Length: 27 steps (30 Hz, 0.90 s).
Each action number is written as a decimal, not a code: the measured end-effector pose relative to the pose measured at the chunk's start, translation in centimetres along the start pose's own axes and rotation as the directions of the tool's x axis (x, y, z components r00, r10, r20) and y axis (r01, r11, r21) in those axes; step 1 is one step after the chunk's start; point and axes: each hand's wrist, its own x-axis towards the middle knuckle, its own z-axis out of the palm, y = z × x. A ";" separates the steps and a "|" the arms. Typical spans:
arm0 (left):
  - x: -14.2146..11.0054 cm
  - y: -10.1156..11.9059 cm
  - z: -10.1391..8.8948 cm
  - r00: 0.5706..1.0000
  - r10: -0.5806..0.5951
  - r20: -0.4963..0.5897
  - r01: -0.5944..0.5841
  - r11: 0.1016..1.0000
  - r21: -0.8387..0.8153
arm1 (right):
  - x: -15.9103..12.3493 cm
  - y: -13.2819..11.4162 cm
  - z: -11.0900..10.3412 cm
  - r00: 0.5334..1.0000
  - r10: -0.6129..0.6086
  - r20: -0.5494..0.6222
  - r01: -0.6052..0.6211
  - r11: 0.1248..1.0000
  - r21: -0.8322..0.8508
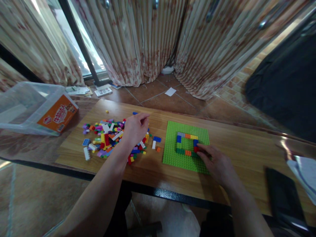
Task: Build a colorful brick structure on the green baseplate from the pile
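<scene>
A green baseplate (172, 148) lies on the wooden table with a small ring of coloured bricks (187, 135) built on it. My right hand (217, 163) rests on the plate's near right corner, fingertips pressed against a red brick (196, 148) in the ring. My left hand (134, 128) hovers over the right part of a pile of loose coloured bricks (106, 138), fingers curled and pinched together; what they hold is hidden.
A clear plastic tub (32, 108) with an orange label stands at the far left. A dark phone-like slab (283, 197) and papers (304, 171) lie at the right. Curtains hang behind the table. A few stray bricks (156, 143) lie between pile and plate.
</scene>
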 end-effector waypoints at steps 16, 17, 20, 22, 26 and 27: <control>-0.1 0.1 0.0 1.000 0.013 0.001 -0.013 1.000 0.001 | 1.5 -1.1 -0.2 0.944 0.311 -0.111 -0.311 0.950 0.021; -0.1 0.1 0.0 1.000 0.011 0.001 -0.011 1.000 -0.001 | 1.6 -1.2 -0.2 0.943 0.316 -0.105 -0.315 0.949 0.020; 0.0 0.1 0.0 1.000 0.008 0.000 -0.008 1.000 -0.007 | 1.7 -1.2 0.0 0.941 0.331 -0.077 -0.331 0.944 0.011; 0.0 0.1 0.0 1.000 0.010 0.003 -0.010 1.000 -0.007 | 1.8 -1.1 0.1 0.939 0.337 -0.062 -0.337 0.941 0.010; 0.0 0.0 0.1 1.000 0.011 0.016 -0.011 1.000 0.000 | 1.8 -0.8 0.2 0.942 0.333 -0.048 -0.332 0.943 0.010; 0.0 0.0 0.2 1.000 0.011 0.020 -0.011 1.000 -0.001 | 1.8 -0.8 0.2 0.943 0.330 -0.043 -0.329 0.944 0.012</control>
